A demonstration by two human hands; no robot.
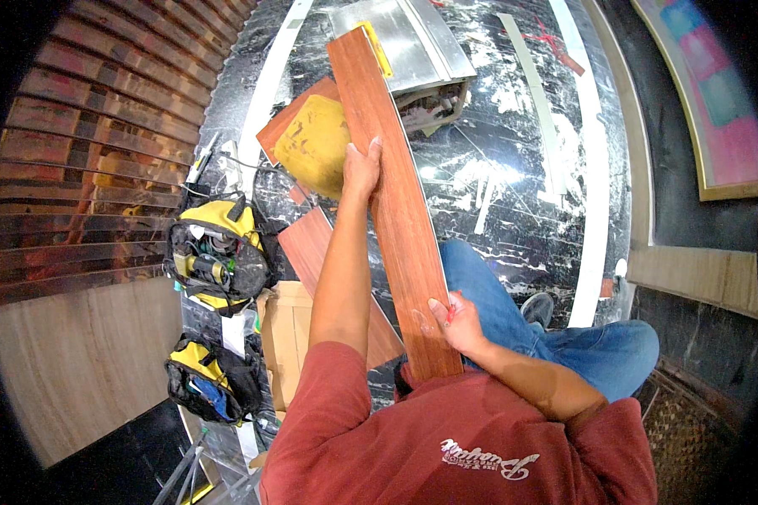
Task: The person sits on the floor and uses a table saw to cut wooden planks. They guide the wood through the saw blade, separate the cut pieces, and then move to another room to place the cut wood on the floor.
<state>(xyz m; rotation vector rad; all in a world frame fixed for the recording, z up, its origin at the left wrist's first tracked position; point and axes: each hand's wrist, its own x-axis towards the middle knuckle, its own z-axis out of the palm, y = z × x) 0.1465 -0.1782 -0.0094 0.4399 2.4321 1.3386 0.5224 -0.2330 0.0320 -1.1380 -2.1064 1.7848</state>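
Reddish wood-grain plank, long and narrow, held in both hands over a dark marbled floor.

Left hand: grip clamped on the plank's left long edge, a little past its middle, fingertips curled over onto the face. Forearm runs straight up from the red sleeve.

Right hand: grip closed on the plank's right long edge near the near end, thumb lying on the face; something small and red shows between the fingers, too small to tell what.

Plank runs away from the right grip, up and slightly left; its far end lies over the corner of a silvery metal tray-like box, with a yellow strip at that end. Whether it touches the box I cannot tell. Near end sits just above the red shirt.

Left of the left grip: a yellow hard hat, just beside the plank's left edge, lying on another reddish board. Below that grip, a third reddish board passes under the forearm, with a cardboard box beside it.

Further left: two yellow-and-black tool bags, one above the other, along a slatted wood wall.

Right of the right grip: blue-jeaned knee and a dark shoe. Beyond them the floor is open, streaked white, crossed by pale strips.
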